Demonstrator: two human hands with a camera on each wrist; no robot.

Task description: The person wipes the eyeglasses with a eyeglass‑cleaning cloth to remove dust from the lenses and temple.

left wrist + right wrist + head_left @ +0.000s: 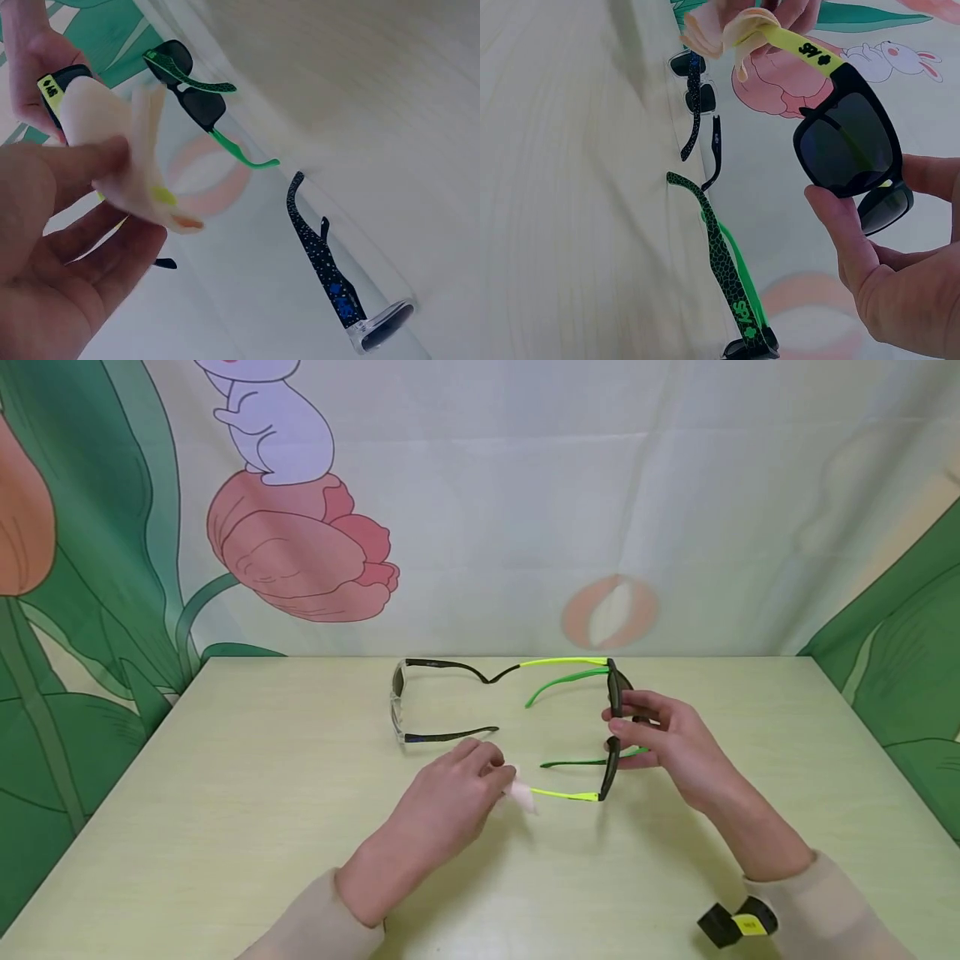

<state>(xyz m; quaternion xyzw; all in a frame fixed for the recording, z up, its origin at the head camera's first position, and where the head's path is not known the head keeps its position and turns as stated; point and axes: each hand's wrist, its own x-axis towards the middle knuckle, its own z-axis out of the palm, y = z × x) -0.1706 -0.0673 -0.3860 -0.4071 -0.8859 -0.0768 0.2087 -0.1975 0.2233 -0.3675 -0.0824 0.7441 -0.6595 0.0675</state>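
Note:
My right hand [678, 743] grips black-framed sunglasses with yellow temples [568, 795] near the bridge, thumb on one side and fingers on the other. They are held up above the table. In my left hand [457, 789] a pale pinkish cloth [112, 124] is pinched, folded around one yellow temple; the right wrist view shows the cloth [742, 34] over that temple's end. Behind the held pair stand green-patterned sunglasses [727, 270], partly hidden by my right hand in the head view. Left of them lie clear-framed sunglasses [442, 737] with dark speckled temples, opened out.
All of this is on or above a light wooden table [247, 827]. A black and yellow object [742, 922] is at my right sleeve. Behind the table's far edge hangs a printed curtain [480, 510] with flowers and a rabbit.

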